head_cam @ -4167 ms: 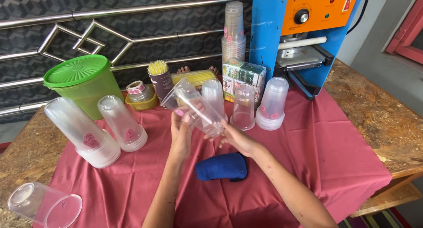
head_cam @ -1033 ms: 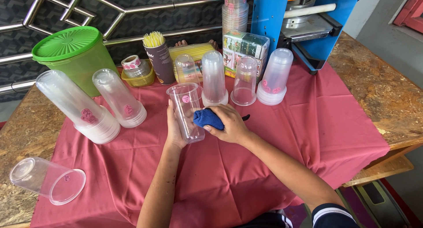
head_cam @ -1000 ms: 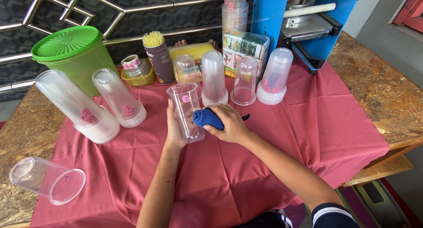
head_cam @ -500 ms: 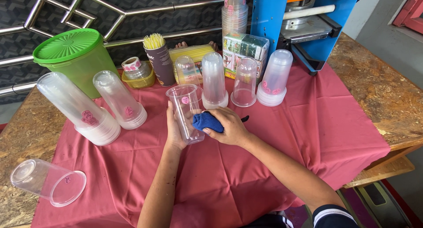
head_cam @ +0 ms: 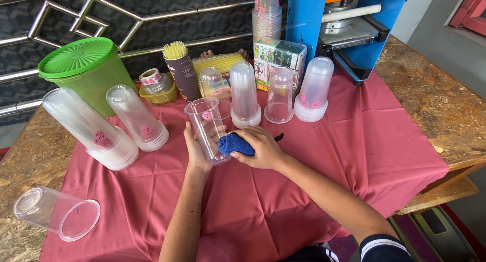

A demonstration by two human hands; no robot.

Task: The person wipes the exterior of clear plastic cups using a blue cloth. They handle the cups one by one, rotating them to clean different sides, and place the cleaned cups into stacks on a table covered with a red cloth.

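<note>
A clear, smooth plastic cup [head_cam: 207,130], tall and slightly tapered, was held upright over the red tablecloth [head_cam: 354,140] near the table's middle. It was gripped from behind by the left hand [head_cam: 195,150], the fingers curled round its lower wall. A soft blue cloth [head_cam: 234,144], bunched into a wad, was pressed against the cup's side by the right hand [head_cam: 259,146], whose fingers were closed over the fabric.

Just behind the cup, three stacks of upturned clear cups [head_cam: 280,96] were stood in a row. To the left, two leaning stacks [head_cam: 114,128] of the same glossy cups were seen, beside a green ribbed-lidded tub [head_cam: 86,69]. One more cup [head_cam: 55,214] was laid on its side at the rough chipboard table's [head_cam: 440,100] left corner. A blue metal sealing machine [head_cam: 334,24] was set at the back.
</note>
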